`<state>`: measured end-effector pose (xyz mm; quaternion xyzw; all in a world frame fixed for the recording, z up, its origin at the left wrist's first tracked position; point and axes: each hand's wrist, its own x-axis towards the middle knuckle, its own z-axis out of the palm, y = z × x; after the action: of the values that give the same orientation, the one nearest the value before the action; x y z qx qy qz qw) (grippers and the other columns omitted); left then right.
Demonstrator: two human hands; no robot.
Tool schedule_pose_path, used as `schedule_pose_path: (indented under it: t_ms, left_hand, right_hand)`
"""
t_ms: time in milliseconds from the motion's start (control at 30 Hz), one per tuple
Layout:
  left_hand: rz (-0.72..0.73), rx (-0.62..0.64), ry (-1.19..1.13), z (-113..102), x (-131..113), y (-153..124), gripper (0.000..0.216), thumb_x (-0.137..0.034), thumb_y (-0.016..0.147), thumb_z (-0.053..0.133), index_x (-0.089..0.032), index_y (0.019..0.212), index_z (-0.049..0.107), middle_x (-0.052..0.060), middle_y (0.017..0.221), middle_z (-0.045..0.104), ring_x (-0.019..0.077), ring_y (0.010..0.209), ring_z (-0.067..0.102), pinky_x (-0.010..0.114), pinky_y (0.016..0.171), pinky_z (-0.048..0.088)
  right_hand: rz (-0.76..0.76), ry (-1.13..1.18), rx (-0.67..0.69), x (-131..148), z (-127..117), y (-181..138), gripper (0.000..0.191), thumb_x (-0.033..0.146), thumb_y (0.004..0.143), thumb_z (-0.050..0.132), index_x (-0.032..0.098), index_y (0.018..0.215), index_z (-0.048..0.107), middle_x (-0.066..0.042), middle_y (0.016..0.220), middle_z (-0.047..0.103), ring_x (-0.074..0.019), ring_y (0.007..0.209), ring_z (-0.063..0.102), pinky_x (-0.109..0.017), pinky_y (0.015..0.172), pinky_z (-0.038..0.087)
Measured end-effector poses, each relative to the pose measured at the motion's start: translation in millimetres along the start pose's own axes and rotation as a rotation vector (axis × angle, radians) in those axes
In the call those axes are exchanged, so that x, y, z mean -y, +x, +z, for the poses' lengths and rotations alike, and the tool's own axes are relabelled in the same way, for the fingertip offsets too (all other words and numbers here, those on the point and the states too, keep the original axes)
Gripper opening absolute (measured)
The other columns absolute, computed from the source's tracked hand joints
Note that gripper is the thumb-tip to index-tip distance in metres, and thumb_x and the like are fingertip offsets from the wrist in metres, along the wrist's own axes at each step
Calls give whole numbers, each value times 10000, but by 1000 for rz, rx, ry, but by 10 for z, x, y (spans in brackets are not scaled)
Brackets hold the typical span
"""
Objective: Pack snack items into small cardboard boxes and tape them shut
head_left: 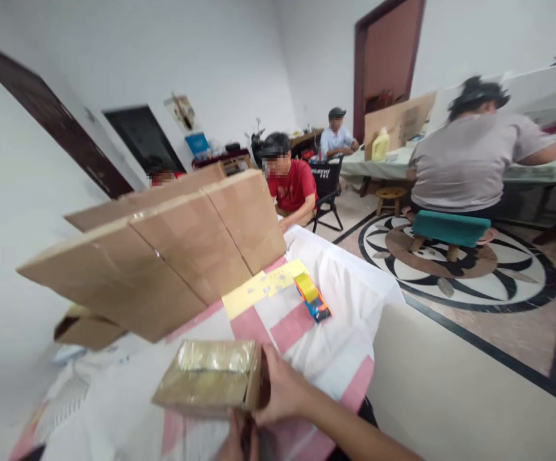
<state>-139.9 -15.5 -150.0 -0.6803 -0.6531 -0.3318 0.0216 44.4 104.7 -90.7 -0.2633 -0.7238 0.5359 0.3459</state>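
A single camera, worn on the person's head, looks from above and behind the right hand (282, 387) and left hand (232, 445), forward and down. It is nearest to the hands, which sit low in the view; the bottom edge cuts off the left hand, and the right forearm runs out there too. The box (213, 378) beside them shows its top face. Beyond the hands, the view crosses the table (350, 365) and clears the cardboard (196, 250) ahead and to their left, taking in the far wall (225, 57). To their right it reaches the floor (451, 358) and a seated co-worker (460, 163), well apart. The wide picture makes the dark doorway (143, 147) slant leftward.
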Motion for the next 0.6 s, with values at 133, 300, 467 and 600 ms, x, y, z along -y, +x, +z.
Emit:
schedule_pose_path:
  t_ms: [133,300,467,600]
  left_hand:
    - [-3,-65,-9,131,53,-143,503,-287,985,490,-277,1485,433,-4,736,703,169,573,680,261,536,541]
    - [-110,-209,80,218,-51,44,405,-312,998,512,-160,1373,533,-51,624,647,102,456,611,183,482,473]
    - [-171,-199,-68,237,15,-16,194,-313,968,570,-182,1091,643,-16,693,719,127,539,681,190,539,535]
    - [-249,-112,-223,255,78,-108,140,-255,960,537,-251,985,674,25,836,766,187,724,744,266,668,600]
  right_hand:
    - [34,35,-134,55,-416,-106,1114,304,546,876,223,1471,260,-151,1388,465,-317,1236,524,-414,932,542]
    - [23,-330,-506,282,-1526,-110,994,402,634,854,197,1438,307,-166,1331,488,-338,1238,536,-485,970,543]
    - [-58,-463,-800,185,-2608,430,1018,389,595,905,238,1402,303,-180,1482,373,-311,1279,529,-480,1024,494]
    - [90,-606,-895,-311,-2841,1312,884,413,691,824,104,1369,347,-271,1435,407,-287,1292,501,-398,1027,450]
